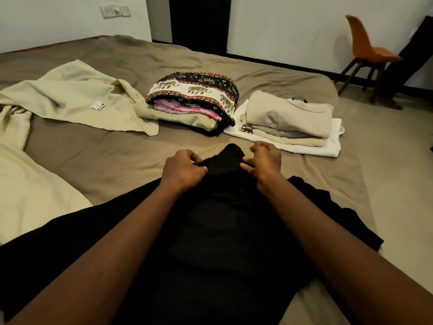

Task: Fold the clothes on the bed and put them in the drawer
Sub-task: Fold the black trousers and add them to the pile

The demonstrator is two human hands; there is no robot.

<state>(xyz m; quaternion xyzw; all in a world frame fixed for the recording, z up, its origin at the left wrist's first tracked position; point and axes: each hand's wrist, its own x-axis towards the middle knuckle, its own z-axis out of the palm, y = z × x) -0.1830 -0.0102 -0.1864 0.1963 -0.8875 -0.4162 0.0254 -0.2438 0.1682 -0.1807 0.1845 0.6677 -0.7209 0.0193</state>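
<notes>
Ok so the black garment [225,221] is spread out on the bed [105,165] right in front of the person, and both hands are on its far edge. The left hand [185,170] has fingers and thumb curled into a pinch on the cloth, and the right hand [264,160] is doing the same just across from it, with a little hump of black fabric poking up between them. Looks to me like a fold being set up, not finished. Biggest risk imo: the fabric is dark, limp and bunched up near the hands, so if one pinch has only caught the top layer, the fold comes out crooked or the layer underneath drags and wrinkles. The right side of the black garment also trails out ragged toward the edge of the bed, so a hard tug could let it slide off. Just beyond the black garment sits the beige pile [288,116] on a white cloth [328,146], and beyond it a bit to the left is the elephant-print pile [194,95]. A big flip forward could clip either one and knock it askew. Well off to the left of the black garment lies a pale green garment [70,99], unfolded, so there's more to do. I can't see a drawer anywhere here, and carrying the stacks over to it is another chance for them to fall apart.
</notes>
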